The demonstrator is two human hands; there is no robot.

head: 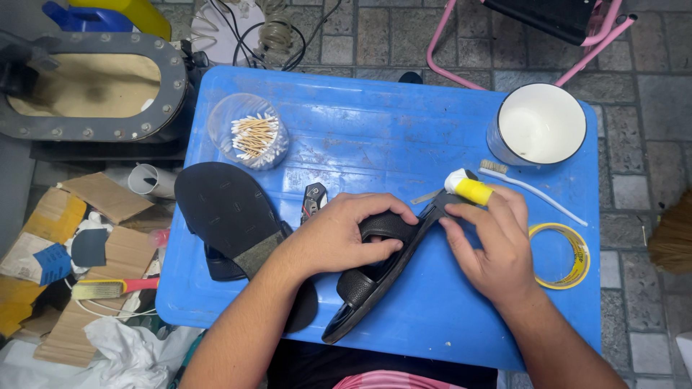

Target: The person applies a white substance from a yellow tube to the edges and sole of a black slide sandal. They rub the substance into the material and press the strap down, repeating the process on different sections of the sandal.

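Note:
A black sandal [369,282] lies tilted on the blue table [404,122], its toe end pointing up right. My left hand [344,232] is closed over the sandal's strap and holds it down. My right hand [491,245] grips a small yellow and white glue tube [468,189] whose tip rests against the sandal's upper end. A thin metal blade [427,196] pokes out beside that end.
A second black sole [223,209] lies at the table's left edge. A clear tub of cotton swabs [250,133], a white mug [539,124], a toothbrush [533,189], a yellow tape roll [569,256] and small pliers [313,202] sit on the table. Cardboard scraps [86,216] litter the floor on the left.

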